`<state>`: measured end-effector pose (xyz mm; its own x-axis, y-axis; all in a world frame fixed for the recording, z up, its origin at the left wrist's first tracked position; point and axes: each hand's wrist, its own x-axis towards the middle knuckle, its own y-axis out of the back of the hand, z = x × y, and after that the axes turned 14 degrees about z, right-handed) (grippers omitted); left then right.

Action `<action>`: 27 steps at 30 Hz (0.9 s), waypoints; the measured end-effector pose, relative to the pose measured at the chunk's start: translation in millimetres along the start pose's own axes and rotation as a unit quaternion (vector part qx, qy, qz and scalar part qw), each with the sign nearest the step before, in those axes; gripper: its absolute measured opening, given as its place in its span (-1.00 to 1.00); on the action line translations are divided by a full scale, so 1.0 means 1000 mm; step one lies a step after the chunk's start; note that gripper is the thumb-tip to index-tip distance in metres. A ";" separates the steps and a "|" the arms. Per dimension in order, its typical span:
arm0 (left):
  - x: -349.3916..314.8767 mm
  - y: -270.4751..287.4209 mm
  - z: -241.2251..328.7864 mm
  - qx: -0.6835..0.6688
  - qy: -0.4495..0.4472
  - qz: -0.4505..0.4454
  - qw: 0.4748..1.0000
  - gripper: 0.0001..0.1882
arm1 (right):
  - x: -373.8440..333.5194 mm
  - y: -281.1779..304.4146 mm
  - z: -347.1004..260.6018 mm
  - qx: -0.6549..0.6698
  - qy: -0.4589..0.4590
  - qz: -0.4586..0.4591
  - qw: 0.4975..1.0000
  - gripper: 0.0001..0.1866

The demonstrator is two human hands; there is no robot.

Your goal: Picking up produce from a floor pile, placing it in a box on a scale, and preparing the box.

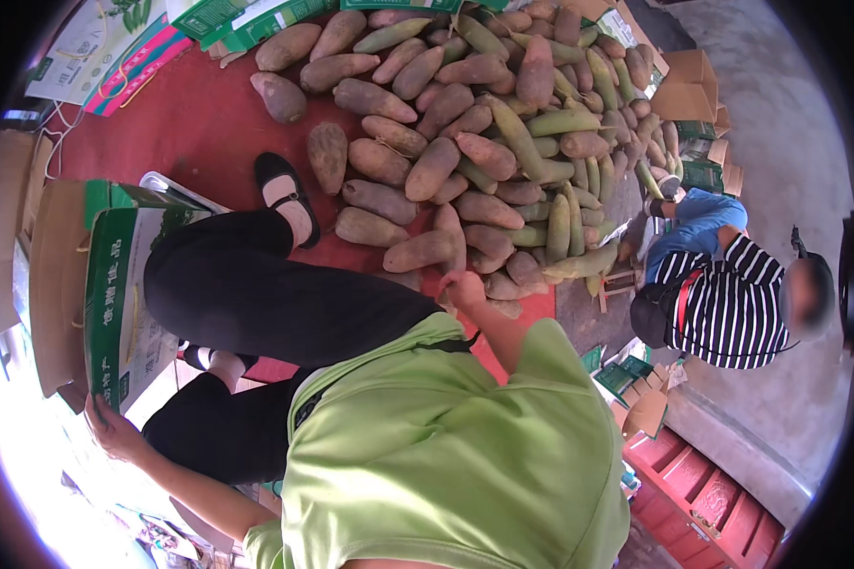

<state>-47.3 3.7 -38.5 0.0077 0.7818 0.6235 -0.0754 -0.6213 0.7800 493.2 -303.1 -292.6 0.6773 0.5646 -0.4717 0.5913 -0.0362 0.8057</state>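
My left hand (116, 434) is closed on the edge of an open green and white cardboard carton (138, 294) at the left; how much of the rim is between the fingers is partly hidden. Beside my knee, my right hand (463, 290) has its fingers closed around the lower end of a long reddish-brown radish (452, 232). That radish lies at the near edge of a big heap of radishes, next to another stout brown radish (417, 251). Some in the heap are reddish-brown, others long and green, such as a curved green radish (520, 137).
A red mat (185, 137) lies under the heap. Several printed cartons (114, 47) stand along the far left. At the right, a person in a striped top (731, 303) sits by the heap. Brown open boxes (688, 87) and a red carved panel (702, 488) are on the right.
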 end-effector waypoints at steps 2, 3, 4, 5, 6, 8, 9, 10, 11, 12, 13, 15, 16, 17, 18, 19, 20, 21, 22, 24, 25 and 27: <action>0.003 0.000 0.003 -0.011 0.013 -0.004 1.000 -0.81 | 0.010 0.020 -0.018 0.020 0.188 0.084 0.978 -0.87; 0.005 0.002 0.005 -0.019 -0.008 -0.004 1.000 -0.82 | 0.012 0.037 -0.041 0.021 0.197 0.082 0.977 -0.87; 0.006 0.002 0.006 -0.029 -0.028 -0.004 0.999 -0.82 | 0.010 0.063 -0.072 0.027 0.217 0.089 0.972 -0.85; 0.004 0.000 0.007 -0.020 -0.019 -0.005 1.000 -0.82 | 0.009 0.085 -0.101 0.032 0.236 0.096 0.966 -0.82; 0.005 0.002 0.011 -0.021 -0.016 -0.007 1.000 -0.82 | 0.009 0.100 -0.127 0.032 0.247 0.094 0.964 -0.82; 0.007 0.008 0.021 -0.024 0.007 -0.021 0.999 -0.83 | 0.010 0.124 -0.171 0.083 0.344 0.114 0.928 -0.80; 0.007 0.008 0.019 -0.019 0.013 -0.015 1.000 -0.83 | 0.010 0.135 -0.196 0.085 0.353 0.111 0.925 -0.80; 0.007 0.007 0.017 -0.035 0.012 -0.014 0.999 -0.83 | 0.012 0.145 -0.222 0.127 0.400 0.135 0.898 -0.82; 0.006 0.008 0.014 -0.051 0.012 -0.016 0.999 -0.83 | 0.010 0.154 -0.249 0.168 0.444 0.154 0.866 -0.84; 0.006 0.012 0.021 -0.046 0.027 -0.013 0.999 -0.84 | 0.010 0.163 -0.275 0.191 0.485 0.178 0.835 -0.87; 0.007 0.007 0.026 -0.049 0.030 -0.008 0.998 -0.84 | 0.009 0.172 -0.299 0.209 0.521 0.208 0.801 -0.89; 0.010 0.014 0.031 -0.031 0.014 -0.013 0.999 -0.85 | 0.010 0.186 -0.349 0.250 0.582 0.282 0.720 -0.92; 0.013 0.012 0.035 -0.025 0.000 -0.006 1.000 -0.87 | 0.006 0.195 -0.370 0.274 0.594 0.295 0.696 -0.89; 0.014 0.013 0.037 -0.022 0.002 -0.003 1.000 -0.87 | 0.002 0.201 -0.393 0.300 0.607 0.302 0.671 -0.86; 0.014 0.015 0.039 -0.023 0.004 -0.004 1.000 -0.87 | -0.006 0.207 -0.417 0.338 0.619 0.302 0.641 -0.85; 0.014 0.017 0.041 -0.025 0.004 -0.005 1.000 -0.88 | -0.017 0.211 -0.441 0.374 0.629 0.302 0.610 -0.84; 0.014 0.017 0.041 -0.021 -0.004 0.000 1.000 -0.89 | -0.033 0.204 -0.468 0.463 0.600 0.242 0.606 -0.88; 0.014 0.018 0.041 -0.019 -0.002 0.003 1.000 -0.89 | -0.048 0.204 -0.490 0.544 0.564 0.179 0.595 -0.91; 0.014 0.021 0.042 -0.020 0.003 0.000 1.000 -0.89 | -0.037 0.231 -0.511 0.508 0.709 -0.040 0.487 -0.77; 0.017 0.021 0.045 -0.022 0.000 -0.003 1.000 -0.89 | -0.041 0.210 -0.541 0.521 0.716 -0.023 0.464 -0.76; 0.017 0.020 0.044 -0.026 -0.002 -0.004 1.000 -0.89 | -0.066 0.155 -0.567 0.570 0.576 0.207 0.548 -0.91; 0.015 0.021 0.041 -0.026 0.001 -0.004 1.000 -0.88 | -0.083 0.121 -0.592 0.543 0.595 0.147 0.573 -0.88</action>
<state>-8.2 0.0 -10.8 0.0072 0.7874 0.6163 -0.1270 -0.6107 0.7816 249.7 134.1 56.5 0.4208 0.5422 0.7273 0.8904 -0.4004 -0.2166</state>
